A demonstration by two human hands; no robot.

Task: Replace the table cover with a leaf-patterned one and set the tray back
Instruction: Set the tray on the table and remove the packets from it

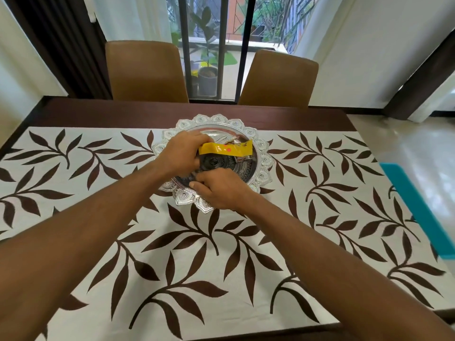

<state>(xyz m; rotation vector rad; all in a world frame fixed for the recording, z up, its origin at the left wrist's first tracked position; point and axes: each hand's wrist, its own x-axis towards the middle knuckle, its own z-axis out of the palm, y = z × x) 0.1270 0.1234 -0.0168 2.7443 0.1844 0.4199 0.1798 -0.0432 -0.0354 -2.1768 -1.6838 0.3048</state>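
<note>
A white table cover [221, 254] with brown leaf prints lies spread over the dark wooden table [172, 112]. On it, near the far middle, stands a round silver tray [263, 158] with a scalloped embossed rim. My left hand [182, 151] is over the tray, fingers closed on a yellow packet [226, 150] that lies across the tray's middle. My right hand [216, 190] rests on the tray's near rim with its fingers curled on the edge. Other small items in the tray are mostly hidden by my hands.
Two tan chairs [145, 70] [278, 80] stand at the table's far side, before a barred window with potted plants. A teal object [418, 207] sits at the right edge of the table. Pale floor shows to the right.
</note>
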